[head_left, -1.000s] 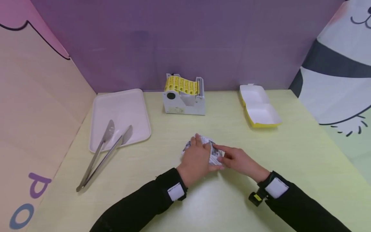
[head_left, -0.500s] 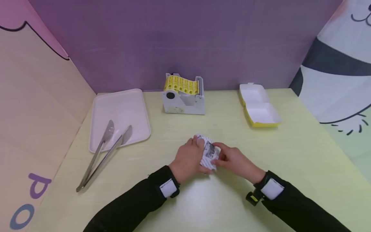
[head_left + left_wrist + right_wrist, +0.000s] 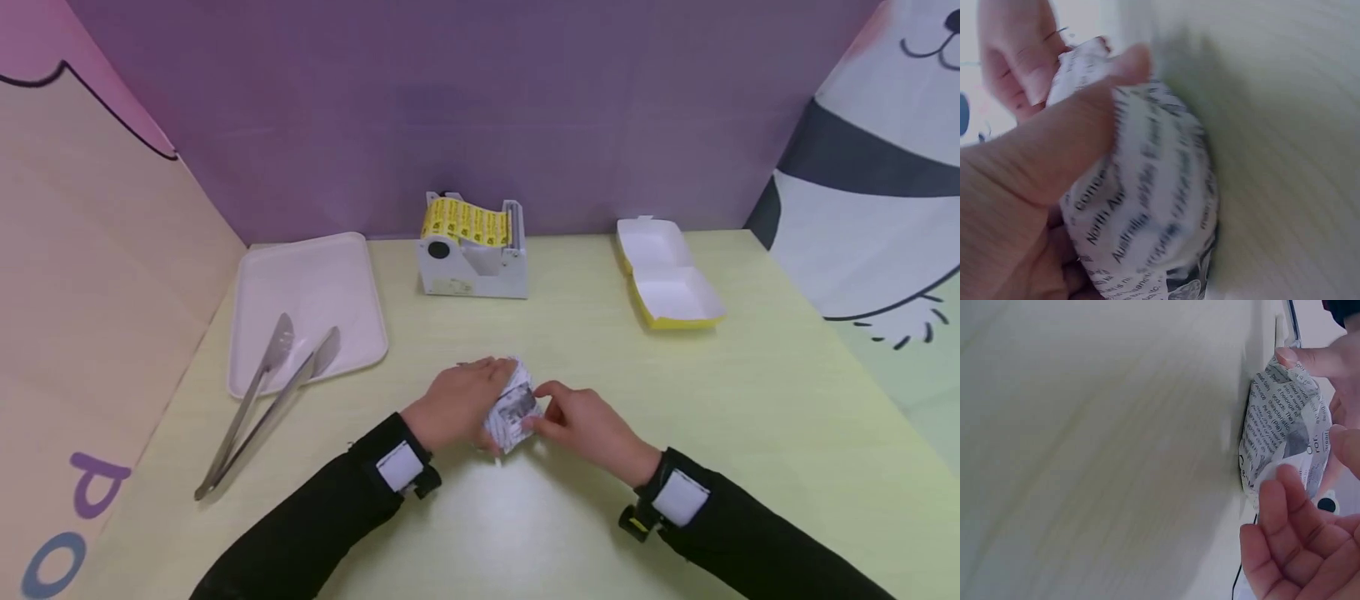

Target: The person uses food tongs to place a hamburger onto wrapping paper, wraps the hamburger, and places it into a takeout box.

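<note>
A small bundle wrapped in newsprint-patterned paper (image 3: 516, 410) lies on the table between both hands. My left hand (image 3: 457, 403) holds its left side, its thumb laid across the paper in the left wrist view. Printed words show on the wrapper (image 3: 1154, 194), and what is inside is hidden. At the right edge, my right hand (image 3: 588, 423) pinches the paper with thumb and bent fingers. The right wrist view shows those fingers (image 3: 1289, 494) against a folded end of the bundle (image 3: 1279, 419).
Metal tongs (image 3: 258, 400) lean on a white tray (image 3: 300, 275) at the left. A label dispenser (image 3: 474, 271) with a yellow roll stands at the back. An open yellow-and-white carton (image 3: 675, 292) sits at the back right.
Both hands have shifted left and slightly toward the person, and the bundle has moved and turned with them. More of its printed face shows beside the left hand.
</note>
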Demonstrator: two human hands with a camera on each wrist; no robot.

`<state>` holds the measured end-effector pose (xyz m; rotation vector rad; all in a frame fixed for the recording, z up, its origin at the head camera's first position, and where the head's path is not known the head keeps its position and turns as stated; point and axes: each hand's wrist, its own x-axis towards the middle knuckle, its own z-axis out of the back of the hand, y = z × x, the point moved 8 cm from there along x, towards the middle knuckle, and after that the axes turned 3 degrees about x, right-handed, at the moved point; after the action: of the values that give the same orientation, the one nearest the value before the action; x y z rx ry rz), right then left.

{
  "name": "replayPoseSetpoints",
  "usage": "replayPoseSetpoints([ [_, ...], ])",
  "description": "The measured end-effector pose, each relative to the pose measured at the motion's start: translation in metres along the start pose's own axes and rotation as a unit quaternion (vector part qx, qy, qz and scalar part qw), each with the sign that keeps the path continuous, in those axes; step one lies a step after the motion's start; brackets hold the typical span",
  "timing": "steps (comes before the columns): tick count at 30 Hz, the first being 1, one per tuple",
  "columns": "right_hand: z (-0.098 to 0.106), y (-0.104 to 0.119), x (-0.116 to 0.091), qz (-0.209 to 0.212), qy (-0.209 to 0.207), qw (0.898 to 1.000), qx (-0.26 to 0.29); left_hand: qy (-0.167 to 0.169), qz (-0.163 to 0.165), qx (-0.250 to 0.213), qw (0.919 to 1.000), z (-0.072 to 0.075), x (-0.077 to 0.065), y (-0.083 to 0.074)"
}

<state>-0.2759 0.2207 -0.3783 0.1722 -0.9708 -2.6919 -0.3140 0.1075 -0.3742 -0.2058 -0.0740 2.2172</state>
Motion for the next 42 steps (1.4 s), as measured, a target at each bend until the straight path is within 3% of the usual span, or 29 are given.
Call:
replayPoseSetpoints([
  [8,0.0,0.008,0.013,-0.031,-0.004,0.999,-0.035,0.06,-0.056,-0.07,0.9942,-0.005,-0.005,0.005],
  [14,0.0,0.011,0.018,-0.017,0.01,0.999,-0.025,0.116,-0.057,-0.097,0.9869,-0.006,-0.005,0.011],
  [17,0.0,0.011,0.019,-0.006,0.016,1.0,-0.019,0.097,-0.058,-0.098,0.9888,-0.004,-0.005,0.013],
  [24,0.0,0.01,0.02,0.009,0.033,0.999,0.002,0.006,-0.038,-0.082,0.9959,0.001,-0.003,0.016],
  [29,0.001,0.011,0.024,0.024,0.071,0.997,0.024,-0.042,-0.03,-0.047,0.9975,0.003,-0.004,0.016],
  [34,0.013,0.004,0.039,0.021,0.102,0.993,0.054,-0.069,-0.026,-0.025,0.997,-0.002,-0.006,0.015],
  [37,0.031,-0.01,0.056,-0.013,0.086,0.993,0.085,-0.072,-0.021,-0.031,0.9967,-0.006,-0.006,0.013],
  [42,0.068,-0.041,0.087,-0.086,0.023,0.987,0.133,-0.069,-0.018,-0.039,0.9967,-0.01,-0.004,0.009],
])
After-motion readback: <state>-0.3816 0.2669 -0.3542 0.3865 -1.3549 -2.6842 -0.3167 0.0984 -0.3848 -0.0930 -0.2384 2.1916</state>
